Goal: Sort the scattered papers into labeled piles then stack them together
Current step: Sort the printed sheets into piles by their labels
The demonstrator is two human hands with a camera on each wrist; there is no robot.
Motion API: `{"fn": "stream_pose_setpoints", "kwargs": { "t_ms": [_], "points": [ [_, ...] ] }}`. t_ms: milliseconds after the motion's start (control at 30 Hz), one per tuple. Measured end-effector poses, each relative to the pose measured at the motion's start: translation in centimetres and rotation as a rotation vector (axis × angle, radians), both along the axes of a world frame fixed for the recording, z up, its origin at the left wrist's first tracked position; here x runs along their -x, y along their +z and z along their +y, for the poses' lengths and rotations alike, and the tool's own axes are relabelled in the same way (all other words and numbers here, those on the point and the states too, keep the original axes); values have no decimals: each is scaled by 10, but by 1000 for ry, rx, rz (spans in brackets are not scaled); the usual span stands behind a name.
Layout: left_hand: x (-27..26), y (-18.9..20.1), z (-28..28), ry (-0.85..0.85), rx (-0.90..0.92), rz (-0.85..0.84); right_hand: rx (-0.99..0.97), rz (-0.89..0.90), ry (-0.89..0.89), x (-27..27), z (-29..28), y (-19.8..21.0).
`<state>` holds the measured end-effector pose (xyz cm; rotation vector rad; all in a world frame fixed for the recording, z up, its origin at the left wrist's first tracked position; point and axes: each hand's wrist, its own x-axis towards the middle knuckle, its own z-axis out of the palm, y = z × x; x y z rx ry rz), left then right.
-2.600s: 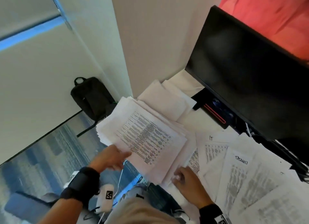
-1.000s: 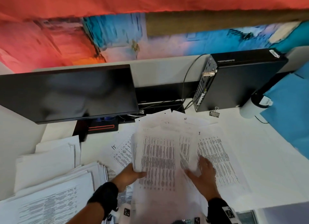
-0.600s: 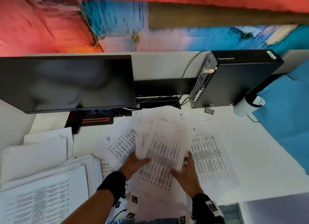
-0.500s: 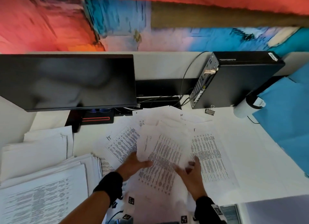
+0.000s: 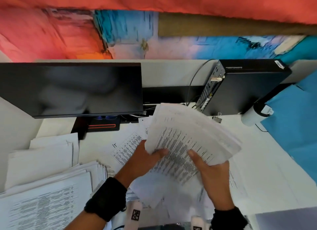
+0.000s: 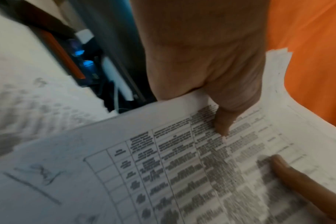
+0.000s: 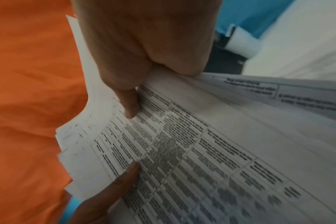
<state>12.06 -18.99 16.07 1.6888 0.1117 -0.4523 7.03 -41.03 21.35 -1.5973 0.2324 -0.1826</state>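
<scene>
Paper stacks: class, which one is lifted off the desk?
The bundle gripped by the left hand and right hand; the stacks at left lie flat on the desk.

Handwritten "IT" on table sheet lying on desk; printed table text too blurred.

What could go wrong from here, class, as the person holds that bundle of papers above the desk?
1. The bundle of papers is fanned, not squared; the left hand and right hand grip only its near edge, so sheets may slip out.
2. It may drop onto the sheet marked IT lying beneath and mix the piles.
3. Its far edge sits close to the binder clip and could snag.
</scene>
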Motion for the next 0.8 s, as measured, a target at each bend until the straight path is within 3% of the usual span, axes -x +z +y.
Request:
{"fn": "stream_pose_setpoints", "kwargs": {
  "t_ms": [167, 333, 500, 667, 800],
  "points": [
    [3, 44, 2, 84, -1, -134, -38, -242, -33, -1, 4, 51],
    [3, 61, 6, -25, 72, -295, -99, -168, 18, -6, -7, 15],
    [-3, 36, 6, 56, 108, -380, -161, -79, 13, -21, -3, -17],
    [-5, 45, -2, 181, 111, -451, -161, -108, 34, -27, 5, 0],
    [0, 49, 9, 130, 261, -466, -188, -164, 21, -24, 1, 8]
  ]
}}
